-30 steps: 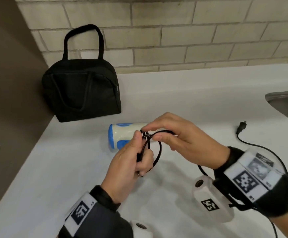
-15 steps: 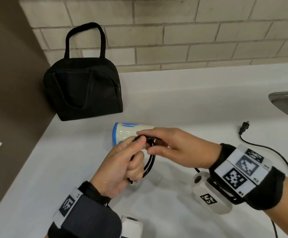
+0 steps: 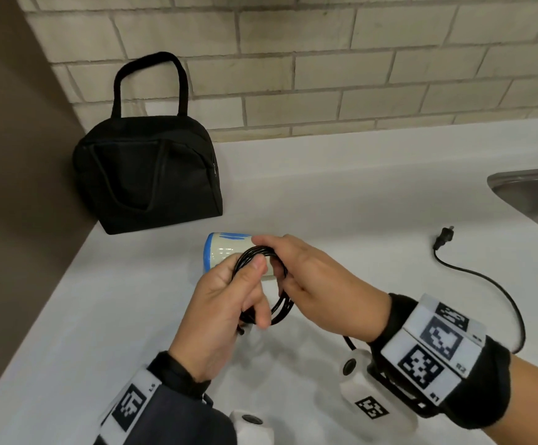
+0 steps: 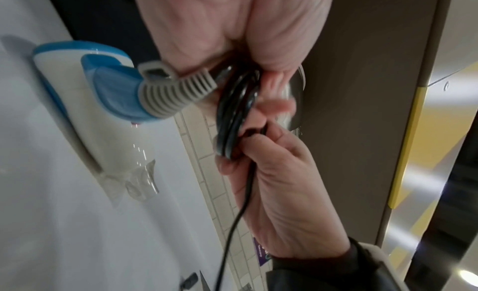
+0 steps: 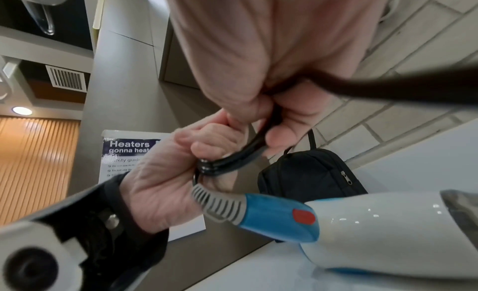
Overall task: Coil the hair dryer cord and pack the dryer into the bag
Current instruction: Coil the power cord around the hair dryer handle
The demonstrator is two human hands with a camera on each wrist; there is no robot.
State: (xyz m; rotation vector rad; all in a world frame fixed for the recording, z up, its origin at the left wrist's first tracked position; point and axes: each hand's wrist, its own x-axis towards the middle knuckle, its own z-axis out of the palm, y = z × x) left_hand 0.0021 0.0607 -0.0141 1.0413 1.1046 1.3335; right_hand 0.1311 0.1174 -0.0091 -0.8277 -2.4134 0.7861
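Hair dryer (image 3: 226,252) lies on its side on the white counter (image 3: 116,316) in the head view, in front of the black bag (image 3: 147,175), which appears zipped. Just above the dryer, the left hand (image 3: 219,313) pinches a small bundle of coiled cord (image 3: 261,252) between thumb and curled fingers, while the right hand (image 3: 316,287) closes its fingers around the far side of the loops. The uncoiled tail trails right across the counter to the plug (image 3: 442,237), near the sink (image 3: 537,194). My judgement: that long loose tail could drag or snag at the sink edge, and a slack pinch would let the loops spring apart.

From the left wrist, the left hand's fingers (image 4: 274,107) are curled tightly over several stacked loops beside the grey strain relief (image 4: 175,91); the right hand's fingers (image 4: 261,144) wrap the same loops, with one strand running down past the palm.

From the right wrist, both hands clamp the loops (image 5: 232,160) above the dryer's blue handle (image 5: 274,213). The handle hangs from the cord, so a hard pull may kink it at the strain relief.
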